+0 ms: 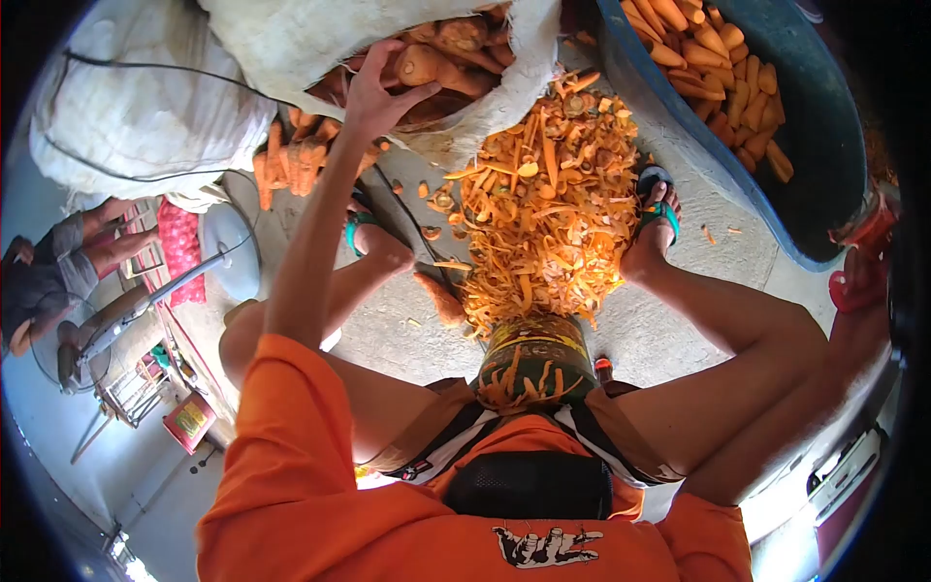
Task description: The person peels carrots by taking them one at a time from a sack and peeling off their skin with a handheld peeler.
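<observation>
My left hand (376, 97) reaches into the mouth of a white woven sack (291, 44), thumb and fingers apart. Right at its fingertips lies a large unpeeled carrot (419, 66), among other soil-brown carrots. My right hand (861, 272) is at the far right edge of the view, dim and distorted, beside something red; I cannot tell what its fingers hold. Between my feet spreads a heap of orange carrot peelings (548, 213). A round container (533, 344) stands between my knees, with peel strips on its top.
A blue tub (815, 145) at the upper right holds peeled carrots (718, 73). Unpeeled carrots (296, 160) lie on the floor beside another white sack (145, 116). At the left are a standing fan (73, 354), a red net bag (181, 247) and another person (58, 262).
</observation>
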A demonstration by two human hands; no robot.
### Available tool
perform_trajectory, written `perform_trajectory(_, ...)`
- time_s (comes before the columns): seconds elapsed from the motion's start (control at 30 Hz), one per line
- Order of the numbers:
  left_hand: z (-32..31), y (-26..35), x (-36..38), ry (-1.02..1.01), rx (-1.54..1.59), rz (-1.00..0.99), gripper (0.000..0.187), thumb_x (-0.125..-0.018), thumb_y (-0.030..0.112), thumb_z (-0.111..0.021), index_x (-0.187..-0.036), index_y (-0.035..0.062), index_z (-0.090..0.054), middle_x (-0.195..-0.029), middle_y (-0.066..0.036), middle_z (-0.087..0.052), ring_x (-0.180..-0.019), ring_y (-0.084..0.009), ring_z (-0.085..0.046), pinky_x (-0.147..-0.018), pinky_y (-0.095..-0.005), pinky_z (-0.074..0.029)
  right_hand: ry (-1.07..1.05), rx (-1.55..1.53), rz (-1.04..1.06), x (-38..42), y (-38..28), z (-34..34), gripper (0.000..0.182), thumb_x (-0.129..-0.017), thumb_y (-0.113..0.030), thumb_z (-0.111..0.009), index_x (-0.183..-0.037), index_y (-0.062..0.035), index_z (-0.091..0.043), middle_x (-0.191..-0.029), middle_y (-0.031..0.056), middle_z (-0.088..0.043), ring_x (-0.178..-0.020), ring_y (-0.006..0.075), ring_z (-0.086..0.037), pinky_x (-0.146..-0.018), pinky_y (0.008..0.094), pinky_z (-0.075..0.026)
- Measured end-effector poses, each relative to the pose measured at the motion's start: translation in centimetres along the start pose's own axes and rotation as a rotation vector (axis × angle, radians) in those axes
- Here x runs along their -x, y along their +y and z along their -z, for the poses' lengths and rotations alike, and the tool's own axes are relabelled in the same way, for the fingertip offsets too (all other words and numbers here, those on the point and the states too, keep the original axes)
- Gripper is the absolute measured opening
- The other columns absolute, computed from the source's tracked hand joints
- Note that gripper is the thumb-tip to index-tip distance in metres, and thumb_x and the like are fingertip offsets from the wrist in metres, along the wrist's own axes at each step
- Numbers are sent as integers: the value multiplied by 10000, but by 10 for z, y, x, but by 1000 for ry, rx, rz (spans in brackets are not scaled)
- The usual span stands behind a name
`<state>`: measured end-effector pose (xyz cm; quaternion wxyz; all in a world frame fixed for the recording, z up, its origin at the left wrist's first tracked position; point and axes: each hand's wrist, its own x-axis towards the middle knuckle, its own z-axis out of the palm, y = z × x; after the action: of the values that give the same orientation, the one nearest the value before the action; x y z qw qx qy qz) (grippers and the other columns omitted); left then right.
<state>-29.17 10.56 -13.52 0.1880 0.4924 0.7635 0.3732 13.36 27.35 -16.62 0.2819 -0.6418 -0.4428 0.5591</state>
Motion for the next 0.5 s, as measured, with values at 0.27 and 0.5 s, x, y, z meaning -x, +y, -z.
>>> perform_trajectory(0.27,-1,95,78,464,1178,538,644,-928,426,-739,-1426,113,-476,-1337,-107,-580,-1255,-266,-570,-1029,-411,-494,-252,51,503,62,-213,95,441,-1054,-376,-578,-1361,-62,-613,-964,-6,-446,-855,86,-405,-710,248,-303)
perform_trajectory(0.5,-22,50,195,472,1534,1011,615,-882,617,-675,-1267,150,-567,-1106,-73,-605,-1005,-232,-661,-720,-366,-540,-284,-22,592,77,-254,103,415,-1041,-356,-614,-1326,-59,-667,-775,-58,-439,-656,26,-403,-556,195,-300)
